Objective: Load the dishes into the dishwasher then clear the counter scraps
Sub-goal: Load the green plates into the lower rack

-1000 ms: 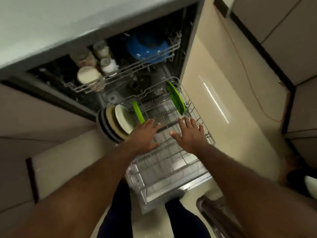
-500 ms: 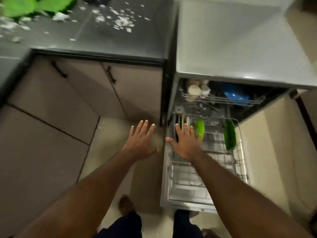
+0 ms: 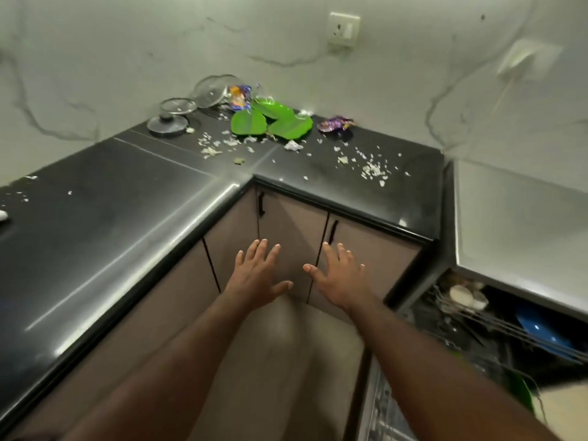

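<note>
My left hand (image 3: 254, 275) and right hand (image 3: 340, 278) are both stretched out ahead of me, backs up, side by side with a gap between them. They hang in front of the cupboard doors (image 3: 292, 230) under the corner of the counter (image 3: 127, 211). The fingers (image 3: 259, 251) of my left are straight and spread, thumb out to the side, and my right hand's lie the same way. Neither hand holds anything.

Three green plates (image 3: 270, 120) lie overlapping in the back corner of the counter, near the wall (image 3: 95, 58). Pale scraps (image 3: 372, 169) are strewn over the dark top in front of the plates and off to their right, with a few more at the far left edge.

Left of the plates a dark lid (image 3: 167, 125) lies flat. Two glass lids (image 3: 211, 90) sit behind it, the rear one propped against the wall. An orange wrapper (image 3: 239, 97) sits just behind the plates and a purple wrapper (image 3: 335, 124) just to their right. A socket (image 3: 344, 29) is on the wall above.

The dishwasher (image 3: 509, 218) stands open at my right, just beside the counter's end. Its upper rack (image 3: 496, 324) holds a blue bowl (image 3: 541, 332) and some pale cups (image 3: 461, 294). Lower down, the edge of a racked plate (image 3: 521, 393), also green, shows.
</note>
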